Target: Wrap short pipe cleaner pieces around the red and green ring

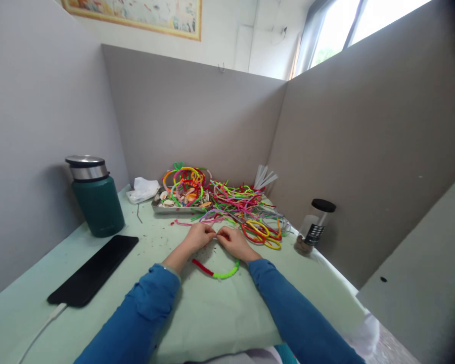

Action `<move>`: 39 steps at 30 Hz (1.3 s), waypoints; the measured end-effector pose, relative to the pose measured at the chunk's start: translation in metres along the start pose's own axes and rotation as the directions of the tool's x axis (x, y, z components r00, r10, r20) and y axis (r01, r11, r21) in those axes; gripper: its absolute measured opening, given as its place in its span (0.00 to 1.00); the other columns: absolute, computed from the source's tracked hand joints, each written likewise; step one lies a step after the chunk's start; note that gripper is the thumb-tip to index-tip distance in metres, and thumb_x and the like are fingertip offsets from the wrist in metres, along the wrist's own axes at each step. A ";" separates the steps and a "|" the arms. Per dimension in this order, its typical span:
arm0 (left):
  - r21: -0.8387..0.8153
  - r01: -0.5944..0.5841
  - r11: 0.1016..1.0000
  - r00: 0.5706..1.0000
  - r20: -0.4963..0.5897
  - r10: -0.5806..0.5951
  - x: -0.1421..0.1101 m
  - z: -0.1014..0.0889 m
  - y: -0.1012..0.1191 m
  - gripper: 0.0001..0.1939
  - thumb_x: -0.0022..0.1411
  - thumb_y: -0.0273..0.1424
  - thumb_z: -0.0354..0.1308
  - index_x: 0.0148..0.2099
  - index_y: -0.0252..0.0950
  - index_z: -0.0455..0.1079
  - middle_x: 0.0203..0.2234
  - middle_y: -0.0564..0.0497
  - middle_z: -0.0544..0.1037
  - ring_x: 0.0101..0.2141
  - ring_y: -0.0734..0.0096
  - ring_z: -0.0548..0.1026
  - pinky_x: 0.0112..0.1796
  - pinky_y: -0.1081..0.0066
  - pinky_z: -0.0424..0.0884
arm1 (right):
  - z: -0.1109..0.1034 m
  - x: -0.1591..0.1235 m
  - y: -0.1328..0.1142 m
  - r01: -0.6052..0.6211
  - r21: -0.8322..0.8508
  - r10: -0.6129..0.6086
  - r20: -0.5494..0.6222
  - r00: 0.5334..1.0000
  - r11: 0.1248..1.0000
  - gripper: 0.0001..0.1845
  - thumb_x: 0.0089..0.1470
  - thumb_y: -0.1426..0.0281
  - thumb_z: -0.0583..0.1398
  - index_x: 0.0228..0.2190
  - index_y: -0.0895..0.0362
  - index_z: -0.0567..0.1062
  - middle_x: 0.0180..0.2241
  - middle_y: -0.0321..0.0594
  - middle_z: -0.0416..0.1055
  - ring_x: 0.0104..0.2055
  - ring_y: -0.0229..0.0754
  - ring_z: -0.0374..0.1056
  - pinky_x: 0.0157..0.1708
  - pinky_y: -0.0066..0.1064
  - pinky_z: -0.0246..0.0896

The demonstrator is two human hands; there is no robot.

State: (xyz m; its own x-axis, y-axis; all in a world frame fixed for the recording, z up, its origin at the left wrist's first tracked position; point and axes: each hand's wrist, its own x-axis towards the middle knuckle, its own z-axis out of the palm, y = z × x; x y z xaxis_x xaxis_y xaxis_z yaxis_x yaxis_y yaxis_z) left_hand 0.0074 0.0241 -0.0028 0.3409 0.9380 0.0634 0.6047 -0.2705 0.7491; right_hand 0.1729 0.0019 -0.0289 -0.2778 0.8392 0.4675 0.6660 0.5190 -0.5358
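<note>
My left hand (200,236) and my right hand (233,241) meet fingertip to fingertip above the middle of the table. Both are closed in a pinch, and whatever lies between the fingers is too small to make out. Just below them a curved pipe cleaner piece (223,276), red at its left end and bright green along the rest, lies on the cloth, its right end close to my right hand. Beyond my right hand are scissors with red and yellow handles (263,231), their blades pointing into a heap of colourful pipe cleaners (237,199).
A metal tray (178,209) at the back holds shells and twisted pipe cleaner rings. White tissues (144,189) sit left of it. A green bottle (98,205) and a black phone (94,273) with a cable stand left; a black-lidded jar (314,227) stands right. Grey partitions (197,111) enclose the table.
</note>
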 end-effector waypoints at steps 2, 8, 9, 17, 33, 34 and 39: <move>-0.062 0.049 0.997 0.999 0.025 -0.047 0.000 0.000 -0.001 0.10 0.52 0.31 0.53 0.30 0.31 0.73 0.10 0.57 0.64 0.13 0.79 0.61 0.18 0.78 0.55 | -0.001 0.000 -0.001 0.001 -0.002 -0.001 0.004 1.000 1.000 0.06 0.52 0.70 0.56 0.29 0.57 0.72 0.25 0.35 0.70 0.27 0.35 0.62 0.27 0.24 0.51; -0.147 0.072 0.987 0.995 0.072 -0.061 0.002 0.000 -0.004 0.10 0.52 0.32 0.54 0.26 0.30 0.70 0.09 0.57 0.63 0.12 0.79 0.60 0.17 0.77 0.55 | -0.002 -0.001 -0.003 -0.005 -0.010 0.005 0.009 1.000 1.000 0.06 0.52 0.69 0.56 0.28 0.57 0.72 0.25 0.36 0.70 0.26 0.35 0.62 0.26 0.24 0.51; -0.135 0.066 0.989 0.996 0.068 -0.057 0.002 0.000 -0.004 0.10 0.52 0.32 0.54 0.26 0.30 0.70 0.09 0.57 0.64 0.12 0.79 0.60 0.17 0.77 0.55 | -0.002 -0.001 -0.002 -0.005 -0.011 0.005 0.007 1.000 1.000 0.06 0.52 0.69 0.56 0.28 0.57 0.72 0.25 0.36 0.70 0.26 0.35 0.62 0.26 0.24 0.51; 0.084 -0.093 0.992 0.995 0.032 0.091 0.004 0.001 -0.007 0.13 0.53 0.33 0.52 0.34 0.32 0.75 0.14 0.55 0.69 0.16 0.77 0.63 0.21 0.76 0.56 | 0.002 0.001 0.000 -0.016 -0.026 0.016 -0.026 1.000 1.000 0.05 0.52 0.70 0.57 0.28 0.57 0.73 0.25 0.35 0.71 0.27 0.35 0.63 0.27 0.25 0.52; 0.396 -0.245 0.885 0.960 -0.031 0.279 -0.001 -0.002 0.002 0.11 0.53 0.30 0.54 0.35 0.36 0.77 0.29 0.48 0.77 0.30 0.70 0.70 0.31 0.73 0.60 | 0.002 0.002 0.000 -0.036 -0.014 0.035 -0.030 0.999 0.999 0.05 0.51 0.71 0.56 0.28 0.57 0.73 0.25 0.35 0.71 0.27 0.35 0.63 0.27 0.25 0.52; 0.401 -0.249 0.882 0.958 -0.033 0.286 -0.001 -0.002 0.001 0.11 0.53 0.30 0.54 0.35 0.36 0.77 0.29 0.48 0.77 0.30 0.69 0.71 0.31 0.73 0.61 | 0.002 0.002 0.000 -0.034 -0.011 0.034 -0.030 0.999 0.999 0.05 0.51 0.71 0.56 0.28 0.57 0.73 0.25 0.35 0.71 0.27 0.35 0.63 0.27 0.25 0.52; 0.401 -0.241 0.884 0.960 -0.036 0.278 0.000 0.000 0.000 0.11 0.53 0.30 0.54 0.36 0.36 0.76 0.29 0.48 0.77 0.31 0.70 0.71 0.33 0.73 0.62 | 0.002 0.002 0.000 -0.034 -0.003 0.034 -0.031 0.999 0.999 0.05 0.51 0.71 0.56 0.28 0.57 0.72 0.25 0.35 0.71 0.27 0.35 0.63 0.27 0.25 0.52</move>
State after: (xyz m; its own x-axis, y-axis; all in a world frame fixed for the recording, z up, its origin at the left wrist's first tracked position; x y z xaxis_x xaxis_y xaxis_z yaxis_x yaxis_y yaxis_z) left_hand 0.0071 0.0248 -0.0029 0.4693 0.8331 0.2926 0.7412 -0.5518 0.3822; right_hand 0.1708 0.0035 -0.0295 -0.2330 0.8511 0.4705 0.6770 0.4893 -0.5498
